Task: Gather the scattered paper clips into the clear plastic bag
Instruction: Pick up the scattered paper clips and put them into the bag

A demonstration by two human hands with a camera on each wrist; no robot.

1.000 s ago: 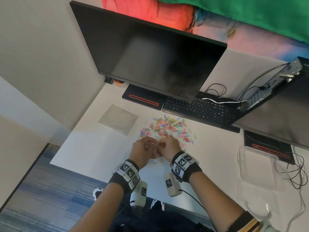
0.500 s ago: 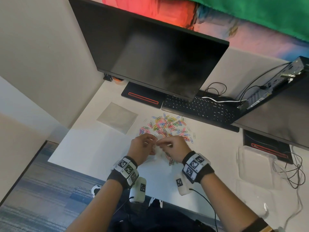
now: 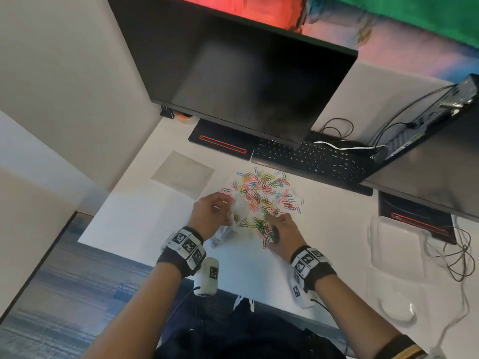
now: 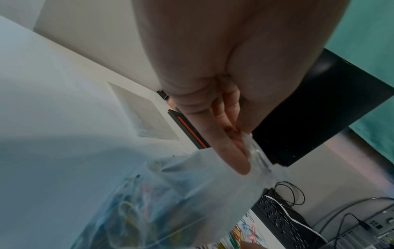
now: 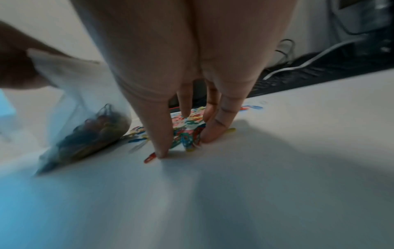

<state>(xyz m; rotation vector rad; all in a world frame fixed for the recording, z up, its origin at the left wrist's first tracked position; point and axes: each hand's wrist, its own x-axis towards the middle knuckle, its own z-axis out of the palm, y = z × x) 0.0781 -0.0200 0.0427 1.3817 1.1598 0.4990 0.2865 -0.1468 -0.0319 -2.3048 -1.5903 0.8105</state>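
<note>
Colourful paper clips [image 3: 261, 187] lie scattered on the white table [image 3: 129, 224] in front of the keyboard. My left hand [image 3: 215, 213] pinches the top edge of the clear plastic bag [image 3: 239, 207]; its bottom, with several clips inside, rests on the table. The bag [image 4: 192, 193] hangs from my left fingers [image 4: 232, 151]. My right hand [image 3: 282, 234] is down on the table just right of the bag. Its thumb and fingers pinch a clump of clips [image 5: 187, 136], fingertips touching the table, with the bag [image 5: 85, 118] to their left.
A black monitor [image 3: 246, 73] and keyboard [image 3: 311, 156] stand behind the clips. A grey square mat [image 3: 182, 173] lies at the left. A second monitor [image 3: 427, 177], cables [image 3: 461, 255] and a clear plastic box [image 3: 396, 244] occupy the right side. The table's front edge is near my wrists.
My right hand has left the bag's mouth and moved down and right onto the clips. The left hand keeps holding the bag and has shifted slightly towards the pile.
</note>
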